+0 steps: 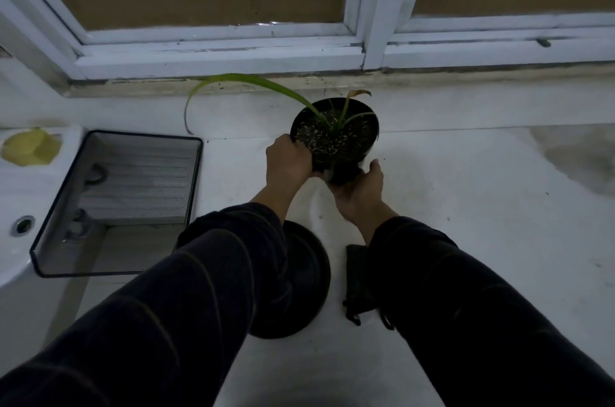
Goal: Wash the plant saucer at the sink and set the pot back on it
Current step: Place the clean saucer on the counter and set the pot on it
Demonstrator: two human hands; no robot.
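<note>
A black plant pot (336, 137) with dark soil and a few long green leaves is at the back of the white counter, near the window sill. My left hand (288, 162) grips its left rim. My right hand (361, 190) cups the pot's lower right side from below. The pot looks slightly tilted; I cannot tell if it touches the counter. The black round saucer (307, 276) lies on the counter closer to me, partly hidden under my left sleeve.
A black wire mesh tray (119, 203) stands to the left, beside a white sink (20, 240) with a yellow sponge (30, 147) on its ledge. A dark cloth (357, 286) lies right of the saucer. A white window frame (219, 53) runs along the back.
</note>
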